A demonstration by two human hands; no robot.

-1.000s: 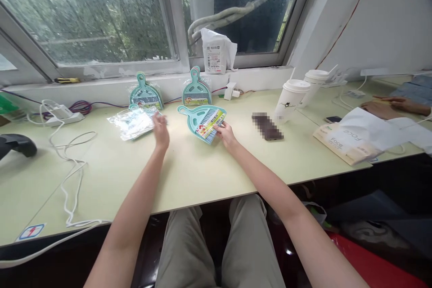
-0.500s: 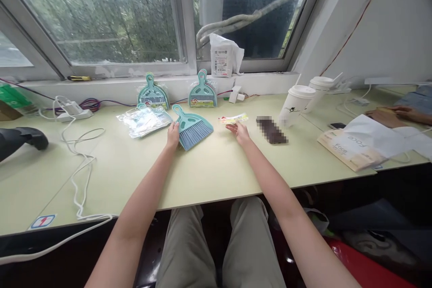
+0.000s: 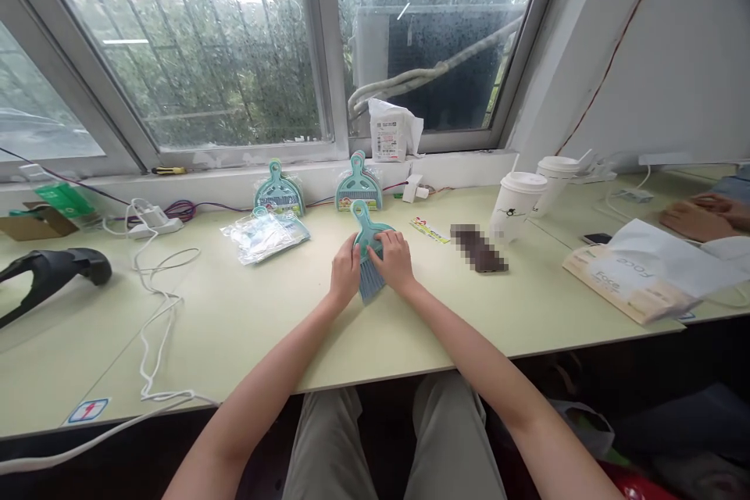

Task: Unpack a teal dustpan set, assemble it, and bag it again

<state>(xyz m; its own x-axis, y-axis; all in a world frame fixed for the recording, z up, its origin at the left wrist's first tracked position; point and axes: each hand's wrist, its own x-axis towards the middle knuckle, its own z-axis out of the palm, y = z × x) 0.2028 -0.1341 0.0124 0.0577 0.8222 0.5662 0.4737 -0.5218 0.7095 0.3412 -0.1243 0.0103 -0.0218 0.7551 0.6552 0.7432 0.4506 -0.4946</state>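
Observation:
Both of my hands are on a small teal dustpan and brush set (image 3: 367,231), its ring-ended handle pointing away from me and its grey-blue bristles toward me. My left hand (image 3: 345,269) grips the left edge, thumb on top. My right hand (image 3: 394,258) is closed over the right edge, fingers across the front of the set. Part of the set is hidden under the hands. To the right lies a printed label card (image 3: 430,230) flat on the table. Left of my hands is a crumpled clear plastic wrapper (image 3: 266,237) with something teal under it.
Two wrapped dustpan sets (image 3: 279,189) (image 3: 358,186) lean against the sill. On the right are a blurred dark object (image 3: 477,248), white lidded cups (image 3: 519,203) and a tissue pack (image 3: 636,273). White cables (image 3: 153,305) and a black device (image 3: 55,273) occupy the left. Another person's hands (image 3: 700,215) rest far right.
My right hand has let go of the label card, now on the table, and taken the dustpan set. My left hand has brought the set to the right and turned it. The view has tilted up.

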